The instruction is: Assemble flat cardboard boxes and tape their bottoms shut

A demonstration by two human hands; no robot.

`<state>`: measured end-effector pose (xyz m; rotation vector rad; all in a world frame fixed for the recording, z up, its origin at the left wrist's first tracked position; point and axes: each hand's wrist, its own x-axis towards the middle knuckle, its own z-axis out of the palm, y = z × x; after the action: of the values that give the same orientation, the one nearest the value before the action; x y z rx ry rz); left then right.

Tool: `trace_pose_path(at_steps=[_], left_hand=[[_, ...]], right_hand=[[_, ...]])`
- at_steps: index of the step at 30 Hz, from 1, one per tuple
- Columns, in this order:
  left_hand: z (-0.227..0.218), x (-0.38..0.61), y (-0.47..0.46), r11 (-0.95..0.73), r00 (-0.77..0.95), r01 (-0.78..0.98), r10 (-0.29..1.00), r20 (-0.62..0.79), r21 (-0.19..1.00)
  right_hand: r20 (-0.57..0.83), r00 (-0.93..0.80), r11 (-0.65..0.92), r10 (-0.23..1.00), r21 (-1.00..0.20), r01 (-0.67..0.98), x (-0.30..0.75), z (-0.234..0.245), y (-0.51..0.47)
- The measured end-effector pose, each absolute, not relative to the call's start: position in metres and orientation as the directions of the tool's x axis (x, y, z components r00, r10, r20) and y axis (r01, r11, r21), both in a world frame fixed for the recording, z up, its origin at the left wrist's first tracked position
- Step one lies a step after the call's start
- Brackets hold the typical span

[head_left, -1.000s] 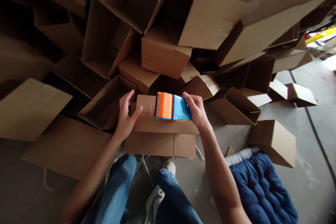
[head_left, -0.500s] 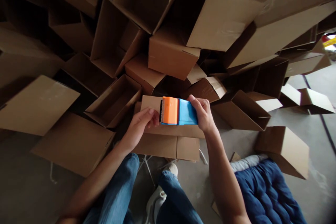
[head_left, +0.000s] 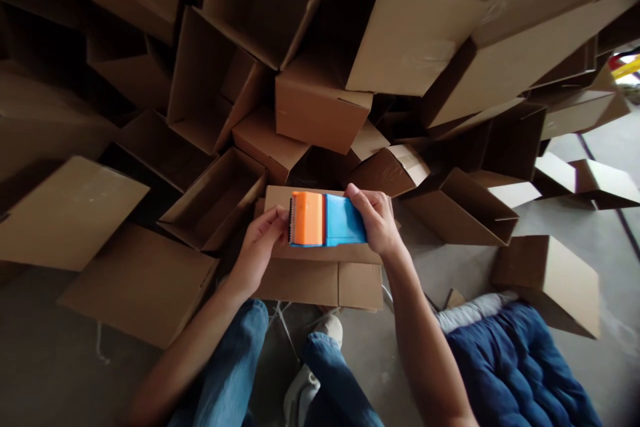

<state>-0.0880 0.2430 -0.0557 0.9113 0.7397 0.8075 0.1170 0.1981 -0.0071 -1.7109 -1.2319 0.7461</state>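
A blue and orange packing tape dispenser (head_left: 326, 219) lies sideways in my right hand (head_left: 374, 219), whose fingers wrap round its blue end. The dark toothed cutter faces left. At that edge, my left hand (head_left: 263, 240) has its fingers curled in a pinch. Whatever lies between those fingertips is too small to make out. Directly beneath the dispenser is a closed brown cardboard box (head_left: 300, 283), in front of my knees, partly hidden by my hands.
Open cardboard boxes (head_left: 320, 103) are heaped ahead and to both sides. A blue tufted cushion (head_left: 520, 367) lies on the floor at the lower right, near a lone box (head_left: 550, 283). White straps (head_left: 285, 330) lie on the concrete by my feet.
The dispenser and my right hand have shifted a little left. My left fingers have drawn together at the toothed edge.
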Motion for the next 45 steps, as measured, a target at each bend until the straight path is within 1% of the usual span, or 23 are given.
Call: trace_pose_path(at_steps=[4,14,20,25,32,35,39,42,45], left_hand=[[-0.055,-0.088,0.243,0.386,0.510,-0.271,0.834,-0.208,0.882],[-0.036,-0.090,0.245,0.409,0.509,-0.245,0.826,-0.242,0.879],[-0.042,-0.089,0.242,0.421,0.521,-0.208,0.812,-0.264,0.883],[-0.046,-0.089,0.241,0.441,0.528,-0.223,0.805,-0.273,0.869],[-0.044,-0.092,0.245,0.300,0.494,-0.168,0.850,-0.184,0.939],[-0.043,-0.092,0.244,0.289,0.520,-0.134,0.835,-0.181,0.948],[-0.045,-0.088,0.241,0.354,0.560,-0.195,0.806,-0.193,0.915],[-0.048,-0.087,0.239,0.376,0.535,-0.208,0.816,-0.216,0.903],[-0.052,-0.088,0.239,0.357,0.500,-0.211,0.839,-0.214,0.910]], right_hand=[[0.027,0.335,-0.123,0.942,-0.900,0.419,0.117,-0.008,0.198],[0.027,0.346,-0.130,0.938,-0.897,0.422,0.117,-0.008,0.195],[0.050,0.331,-0.111,0.942,-0.886,0.450,0.116,-0.008,0.195],[0.082,0.318,-0.084,0.945,-0.875,0.476,0.113,-0.005,0.193],[0.067,0.322,-0.100,0.944,-0.873,0.477,0.112,-0.005,0.192],[0.069,0.326,-0.102,0.943,-0.872,0.479,0.112,-0.006,0.192],[0.067,0.326,-0.105,0.943,-0.869,0.484,0.112,-0.006,0.191],[0.064,0.326,-0.109,0.943,-0.866,0.488,0.111,-0.005,0.190],[0.058,0.330,-0.115,0.942,-0.869,0.482,0.111,-0.006,0.190]])
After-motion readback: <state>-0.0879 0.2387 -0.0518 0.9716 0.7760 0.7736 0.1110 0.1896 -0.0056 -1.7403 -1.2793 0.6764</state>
